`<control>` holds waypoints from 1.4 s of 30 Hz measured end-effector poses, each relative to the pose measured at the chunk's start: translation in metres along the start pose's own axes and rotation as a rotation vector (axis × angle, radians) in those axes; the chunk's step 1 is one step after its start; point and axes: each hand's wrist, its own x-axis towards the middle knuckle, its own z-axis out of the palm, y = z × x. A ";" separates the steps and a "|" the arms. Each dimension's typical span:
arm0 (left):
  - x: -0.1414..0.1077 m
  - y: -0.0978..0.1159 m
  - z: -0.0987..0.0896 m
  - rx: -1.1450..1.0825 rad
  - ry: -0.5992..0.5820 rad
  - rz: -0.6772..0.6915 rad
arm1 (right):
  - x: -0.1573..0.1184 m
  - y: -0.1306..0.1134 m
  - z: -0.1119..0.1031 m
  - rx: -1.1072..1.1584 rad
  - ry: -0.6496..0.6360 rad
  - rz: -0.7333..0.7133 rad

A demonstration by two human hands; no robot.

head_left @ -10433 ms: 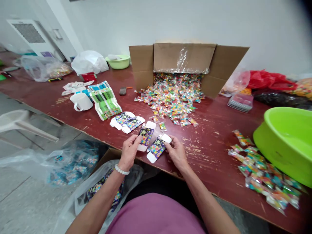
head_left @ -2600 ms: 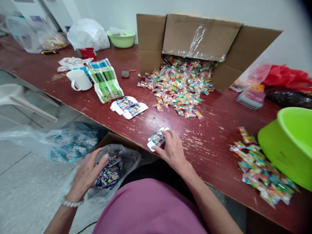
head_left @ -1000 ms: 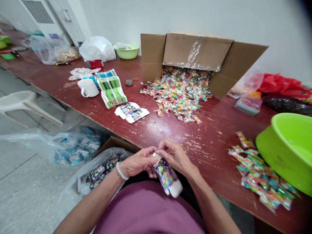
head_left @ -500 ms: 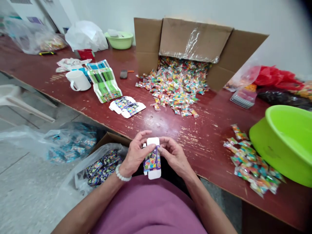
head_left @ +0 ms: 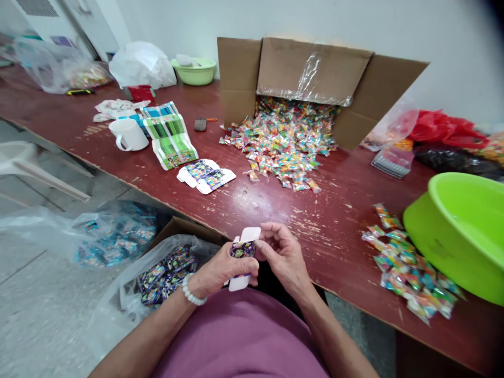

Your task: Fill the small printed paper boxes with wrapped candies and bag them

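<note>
1. Head view, the hands: the left hand (head_left: 222, 270), wearing a pale bead bracelet (head_left: 192, 291), is wrapped around a small purple printed carton (head_left: 242, 250), fingers across its front. The right hand (head_left: 284, 257) is half curled, its thumb at the carton's upper right edge; whether it grips or merely touches, I cannot tell.

2. Where the carton is: off the table (head_left: 338, 210), tilted in front of the person's body, near the table's front edge. A white far flap (head_left: 250, 234) and a white near flap (head_left: 239, 283) stick out at its two ends.

3. What has just changed: half a second ago the left thumb lay on the carton's upper face; now the left fingers close across its middle. This seems to leave the left hand steadying it and the right freer at the far end, with neither visible end flap tucked in.

4. Around them: two flat printed cartons (head_left: 216, 180) lie overlapping on the table, unmoved. Beyond, wrapped candies (head_left: 285, 152) spill from a cardboard box (head_left: 315, 68). Left of the body, below table level, a clear plastic bag (head_left: 129, 283) holds purple printed packs (head_left: 169, 273).
</note>
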 end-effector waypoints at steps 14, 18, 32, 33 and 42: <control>0.003 -0.009 0.009 -0.165 0.210 0.100 | -0.006 -0.018 -0.001 -0.311 -0.175 -0.323; 0.009 -0.009 0.006 -0.146 0.234 0.072 | -0.001 -0.011 0.004 -0.192 -0.156 -0.172; 0.003 -0.013 0.011 0.018 0.332 0.359 | 0.015 0.001 0.004 0.139 0.106 0.012; 0.003 -0.013 0.012 0.032 0.329 0.375 | 0.014 0.000 0.005 0.170 0.095 0.020; 0.003 -0.006 0.002 -0.010 0.228 0.284 | 0.014 0.001 -0.006 0.094 -0.029 0.063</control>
